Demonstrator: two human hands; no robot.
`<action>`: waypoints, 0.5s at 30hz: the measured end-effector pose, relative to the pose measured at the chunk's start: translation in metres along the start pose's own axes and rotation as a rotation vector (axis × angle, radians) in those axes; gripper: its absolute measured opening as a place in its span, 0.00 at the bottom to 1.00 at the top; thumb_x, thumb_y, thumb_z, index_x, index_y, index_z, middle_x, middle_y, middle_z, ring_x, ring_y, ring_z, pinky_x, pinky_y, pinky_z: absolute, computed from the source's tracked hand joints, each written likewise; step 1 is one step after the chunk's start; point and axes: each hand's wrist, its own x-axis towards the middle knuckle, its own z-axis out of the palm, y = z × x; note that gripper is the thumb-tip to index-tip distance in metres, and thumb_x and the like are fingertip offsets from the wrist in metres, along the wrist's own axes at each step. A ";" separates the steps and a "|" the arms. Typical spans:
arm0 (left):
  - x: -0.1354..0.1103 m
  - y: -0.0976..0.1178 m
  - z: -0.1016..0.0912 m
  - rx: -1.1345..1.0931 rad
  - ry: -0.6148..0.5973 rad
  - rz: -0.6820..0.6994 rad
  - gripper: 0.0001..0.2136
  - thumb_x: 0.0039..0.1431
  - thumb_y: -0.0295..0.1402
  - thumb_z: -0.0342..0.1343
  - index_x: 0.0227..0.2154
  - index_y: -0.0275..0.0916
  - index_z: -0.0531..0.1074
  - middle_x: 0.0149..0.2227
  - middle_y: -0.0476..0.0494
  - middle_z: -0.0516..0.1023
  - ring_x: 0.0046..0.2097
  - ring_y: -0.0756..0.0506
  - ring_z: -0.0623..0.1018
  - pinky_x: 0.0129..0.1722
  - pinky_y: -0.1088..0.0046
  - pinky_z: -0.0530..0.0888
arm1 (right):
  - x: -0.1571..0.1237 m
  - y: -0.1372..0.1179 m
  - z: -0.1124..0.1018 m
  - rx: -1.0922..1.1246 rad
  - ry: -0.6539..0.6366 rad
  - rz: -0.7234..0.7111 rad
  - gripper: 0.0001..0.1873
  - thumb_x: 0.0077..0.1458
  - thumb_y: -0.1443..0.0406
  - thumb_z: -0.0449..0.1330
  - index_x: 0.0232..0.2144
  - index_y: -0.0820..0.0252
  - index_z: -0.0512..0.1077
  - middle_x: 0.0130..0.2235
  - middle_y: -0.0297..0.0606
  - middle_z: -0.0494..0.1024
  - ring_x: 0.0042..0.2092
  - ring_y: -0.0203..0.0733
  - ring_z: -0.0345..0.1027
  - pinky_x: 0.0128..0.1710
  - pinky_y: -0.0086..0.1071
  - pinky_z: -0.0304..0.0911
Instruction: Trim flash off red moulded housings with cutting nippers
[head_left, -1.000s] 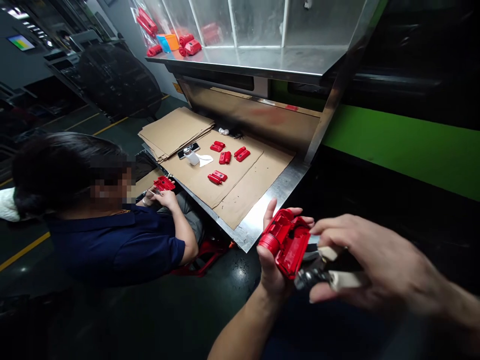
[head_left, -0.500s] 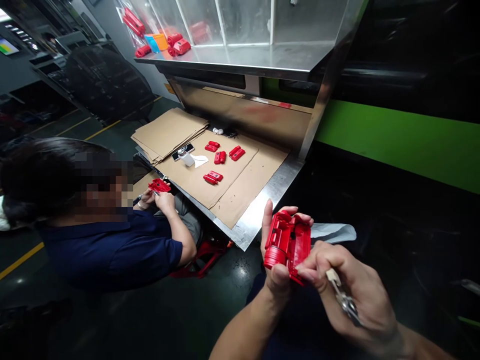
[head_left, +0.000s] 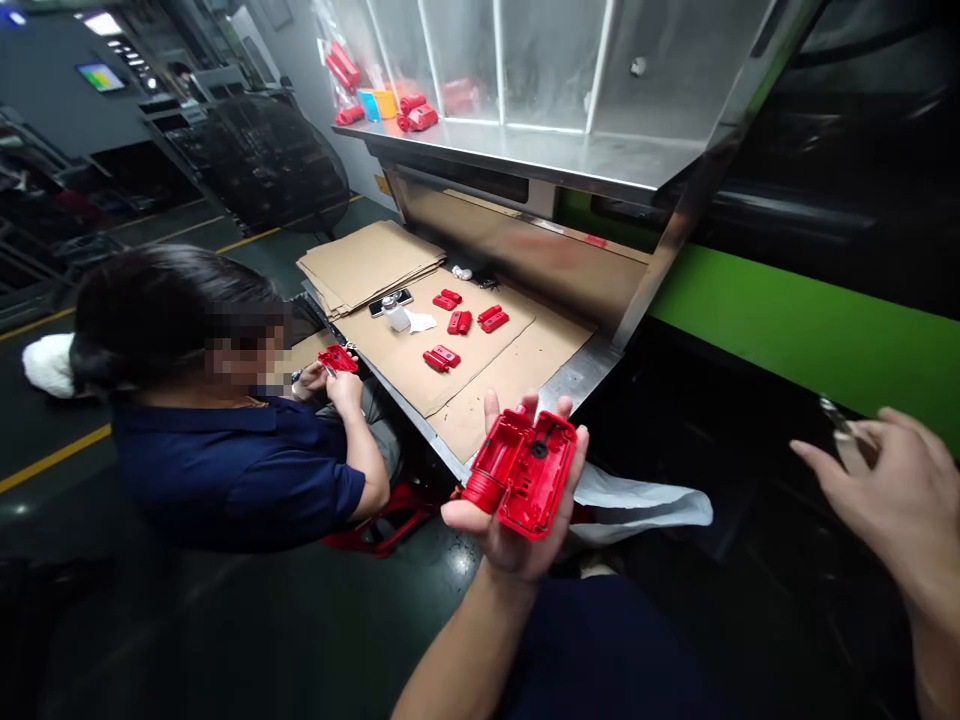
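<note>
My left hand [head_left: 525,560] holds a red plastic case [head_left: 537,475] in its palm, in front of the table's near corner. The case lies unfolded with its hollow inside facing me; a ribbed round end sits at its lower left, and a black round spot shows within. Far to the right, apart from the case, my right hand [head_left: 889,500] grips a small hand tool [head_left: 849,450] with a pale handle and a metal tip. Its exact kind I cannot make out. Several similar red cases [head_left: 442,357] lie on the cardboard-covered table.
A co-worker [head_left: 225,450] sits at the left, working on another red case [head_left: 339,358]. A cardboard stack [head_left: 375,262], a phone [head_left: 401,297] and a small bottle [head_left: 394,315] are on the table. Below the table's corner hangs a whitish bag [head_left: 645,505]. A metal shelf [head_left: 525,150] spans above.
My right hand has left the case and swung far right with the tool. My left hand has shifted left and turned the case's inside toward me. The whole view has shifted.
</note>
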 end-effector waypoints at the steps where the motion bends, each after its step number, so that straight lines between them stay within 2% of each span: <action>1: 0.000 0.000 0.000 0.003 -0.013 0.000 0.43 0.48 0.66 0.58 0.65 0.54 0.60 0.68 0.46 0.58 0.67 0.30 0.62 0.65 0.53 0.66 | -0.007 -0.004 -0.001 0.018 -0.012 0.031 0.23 0.41 0.46 0.71 0.29 0.55 0.72 0.46 0.59 0.79 0.43 0.67 0.75 0.24 0.46 0.61; 3: -0.002 0.001 -0.001 0.018 -0.026 0.007 0.46 0.44 0.63 0.64 0.65 0.56 0.58 0.71 0.50 0.52 0.66 0.29 0.63 0.66 0.55 0.66 | -0.026 -0.020 -0.007 0.122 -0.016 -0.013 0.22 0.41 0.47 0.72 0.32 0.51 0.72 0.40 0.51 0.81 0.41 0.62 0.76 0.25 0.44 0.65; 5: -0.004 0.002 -0.001 0.054 -0.045 0.009 0.48 0.40 0.61 0.68 0.65 0.59 0.57 0.71 0.52 0.50 0.66 0.28 0.62 0.66 0.54 0.65 | -0.047 -0.044 -0.017 0.230 -0.094 -0.150 0.15 0.51 0.50 0.67 0.36 0.50 0.72 0.40 0.45 0.80 0.41 0.56 0.76 0.29 0.41 0.69; 7: -0.006 0.002 -0.001 0.127 -0.071 0.031 0.49 0.36 0.61 0.70 0.64 0.62 0.58 0.71 0.54 0.52 0.66 0.27 0.62 0.66 0.51 0.65 | -0.062 -0.070 -0.026 0.317 -0.186 -0.344 0.10 0.60 0.55 0.60 0.41 0.51 0.72 0.41 0.43 0.79 0.41 0.49 0.76 0.31 0.36 0.70; 11: -0.013 0.004 0.005 0.309 -0.050 0.162 0.49 0.32 0.64 0.69 0.61 0.64 0.61 0.69 0.55 0.54 0.66 0.25 0.62 0.63 0.47 0.69 | -0.075 -0.110 -0.043 0.441 -0.306 -0.692 0.16 0.66 0.56 0.54 0.52 0.54 0.67 0.49 0.43 0.74 0.46 0.46 0.73 0.40 0.36 0.71; 15: -0.019 0.005 0.008 0.370 -0.054 0.286 0.51 0.28 0.58 0.74 0.61 0.63 0.62 0.65 0.50 0.61 0.63 0.25 0.67 0.63 0.48 0.69 | -0.081 -0.134 -0.056 0.483 -0.275 -0.817 0.19 0.66 0.55 0.53 0.55 0.56 0.67 0.51 0.41 0.73 0.51 0.44 0.70 0.48 0.36 0.67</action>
